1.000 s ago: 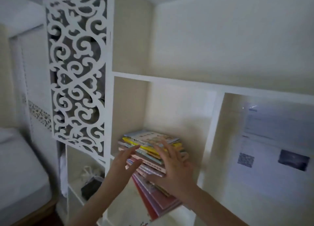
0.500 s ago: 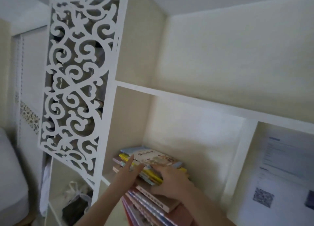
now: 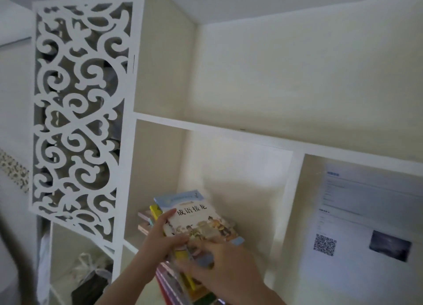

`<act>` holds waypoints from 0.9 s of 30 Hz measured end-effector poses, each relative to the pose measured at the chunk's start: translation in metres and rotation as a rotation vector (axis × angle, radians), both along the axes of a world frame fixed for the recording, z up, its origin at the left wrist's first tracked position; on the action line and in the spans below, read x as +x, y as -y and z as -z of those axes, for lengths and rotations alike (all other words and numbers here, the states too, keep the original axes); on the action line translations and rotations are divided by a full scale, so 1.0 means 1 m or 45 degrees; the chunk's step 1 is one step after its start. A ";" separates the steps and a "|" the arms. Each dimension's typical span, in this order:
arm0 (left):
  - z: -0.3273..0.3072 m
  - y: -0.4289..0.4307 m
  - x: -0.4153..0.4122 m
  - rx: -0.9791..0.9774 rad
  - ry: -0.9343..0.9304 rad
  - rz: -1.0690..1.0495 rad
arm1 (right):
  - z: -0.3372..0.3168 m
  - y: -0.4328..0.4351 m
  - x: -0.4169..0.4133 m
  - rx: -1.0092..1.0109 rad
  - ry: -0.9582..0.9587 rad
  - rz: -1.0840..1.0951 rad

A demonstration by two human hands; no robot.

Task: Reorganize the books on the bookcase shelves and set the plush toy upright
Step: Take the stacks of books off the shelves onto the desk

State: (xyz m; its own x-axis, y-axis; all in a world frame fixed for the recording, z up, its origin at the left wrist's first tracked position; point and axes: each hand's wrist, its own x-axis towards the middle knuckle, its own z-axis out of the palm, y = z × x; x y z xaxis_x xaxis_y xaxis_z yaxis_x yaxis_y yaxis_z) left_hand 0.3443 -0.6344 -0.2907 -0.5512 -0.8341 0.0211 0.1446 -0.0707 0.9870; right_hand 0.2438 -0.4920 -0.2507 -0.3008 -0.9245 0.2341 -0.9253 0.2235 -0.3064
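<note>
A stack of thin books (image 3: pixel 146 215) lies flat in a compartment of the white bookcase (image 3: pixel 229 132). Its top book (image 3: pixel 196 215) has a light-blue band and a picture cover and is tilted up. My left hand (image 3: pixel 160 238) grips this book at its left edge, with the thumb on the cover. At the near edge, my right hand (image 3: pixel 222 265) holds the upper books with fingers curled over them. Red and pink books (image 3: pixel 169 284) stick out below my hands. The plush toy is not in view.
A white scroll-cut panel (image 3: pixel 77 112) covers the bookcase's left side. Below it a dark bag (image 3: pixel 89 286) sits on a low shelf. A printed sheet with a QR code (image 3: pixel 325 244) hangs in the right compartment. The shelf (image 3: pixel 274 75) above holds nothing visible.
The view has tilted up and come closer. Both hands have closed on the upper books, and the top book has lifted and tilted toward me.
</note>
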 end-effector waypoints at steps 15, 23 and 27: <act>0.045 -0.042 0.075 0.250 -0.192 0.357 | 0.018 -0.042 -0.009 0.043 0.759 -0.202; 0.045 -0.134 0.076 -0.173 -0.113 0.395 | 0.067 -0.139 -0.012 -0.090 0.903 -0.210; 0.044 -0.194 0.075 -0.365 -0.132 0.356 | 0.062 -0.198 -0.016 -0.170 0.807 -0.212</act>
